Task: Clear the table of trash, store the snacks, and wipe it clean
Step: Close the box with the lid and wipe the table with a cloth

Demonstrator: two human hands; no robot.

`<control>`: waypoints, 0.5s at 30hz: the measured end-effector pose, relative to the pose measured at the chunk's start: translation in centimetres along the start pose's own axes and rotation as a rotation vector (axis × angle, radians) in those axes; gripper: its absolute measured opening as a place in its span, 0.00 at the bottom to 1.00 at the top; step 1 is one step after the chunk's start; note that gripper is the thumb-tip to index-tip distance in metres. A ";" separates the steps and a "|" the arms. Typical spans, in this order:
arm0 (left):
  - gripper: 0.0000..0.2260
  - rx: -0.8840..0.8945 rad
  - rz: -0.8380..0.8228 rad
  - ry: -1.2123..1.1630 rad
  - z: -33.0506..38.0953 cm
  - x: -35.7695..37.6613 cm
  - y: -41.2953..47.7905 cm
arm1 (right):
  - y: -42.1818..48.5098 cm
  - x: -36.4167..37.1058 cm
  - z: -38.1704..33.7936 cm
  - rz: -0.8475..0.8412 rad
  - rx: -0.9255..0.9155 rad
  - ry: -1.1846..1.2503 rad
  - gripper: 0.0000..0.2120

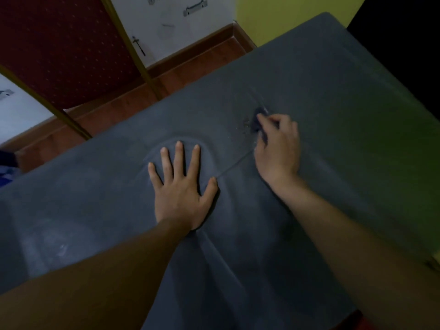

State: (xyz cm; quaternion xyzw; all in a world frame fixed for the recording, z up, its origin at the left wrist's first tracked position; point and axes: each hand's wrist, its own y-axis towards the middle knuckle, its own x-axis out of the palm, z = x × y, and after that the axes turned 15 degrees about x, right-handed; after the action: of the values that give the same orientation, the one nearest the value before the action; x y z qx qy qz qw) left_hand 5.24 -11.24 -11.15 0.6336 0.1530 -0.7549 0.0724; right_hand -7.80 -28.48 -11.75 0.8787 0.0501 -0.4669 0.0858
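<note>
On the table (333,96), mid-surface, right hand (277,148) grips a dark cloth (258,120).

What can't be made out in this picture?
All in the head view:
- The dark lump that the right hand pinches: fingers cover most of it and the light is dim, so I cannot tell whether it is a rag or a sponge.
- The table: the grey cloth covers it wholly.
- The chair: cut off by the top and left edges.
- A blue thing: cut off by the left edge and blurred.
</note>
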 end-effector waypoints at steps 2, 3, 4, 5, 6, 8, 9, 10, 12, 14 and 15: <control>0.33 0.004 -0.002 -0.001 0.0 -0.1 0.0 | -1.5 0.1 0.0 -0.155 -0.240 0.025 0.21; 0.33 0.008 -0.003 0.001 0.0 -0.1 0.0 | -1.4 0.1 0.4 -0.205 -0.341 0.020 0.21; 0.33 0.011 -0.004 0.004 0.0 -0.1 0.0 | -0.6 0.1 0.6 -0.209 -0.407 0.005 0.22; 0.33 0.012 -0.005 0.006 0.0 -0.1 0.0 | 0.7 0.3 0.8 -0.179 -0.428 -0.016 0.22; 0.33 0.010 -0.008 0.007 0.0 -0.1 0.0 | 2.1 0.6 0.8 -0.126 -0.399 -0.040 0.23; 0.33 0.005 -0.012 0.009 0.0 -0.1 0.0 | 4.8 1.0 0.2 -0.022 -0.206 -0.082 0.22; 0.33 0.005 -0.011 0.009 0.0 -0.1 0.0 | 5.6 1.3 -0.3 0.007 -0.089 -0.087 0.21; 0.33 0.004 -0.009 0.008 0.0 -0.1 0.0 | 5.7 1.5 -1.0 0.019 -0.008 -0.080 0.20; 0.33 0.003 -0.010 0.008 0.0 -0.1 0.0 | 4.3 2.0 -2.5 -0.013 -0.040 -0.026 0.20; 0.33 0.002 -0.014 0.012 0.0 -0.1 0.0 | 1.9 2.2 -2.8 -0.135 -0.278 0.049 0.20; 0.33 0.004 -0.015 0.014 -0.1 -0.1 0.0 | 1.0 2.3 -2.4 -0.207 -0.405 0.060 0.20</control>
State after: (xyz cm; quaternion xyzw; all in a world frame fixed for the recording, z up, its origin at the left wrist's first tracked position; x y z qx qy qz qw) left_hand 5.31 -11.21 -11.04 0.6378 0.1568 -0.7513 0.0646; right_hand -4.39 -28.92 -12.18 0.8472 0.2354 -0.4272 0.2106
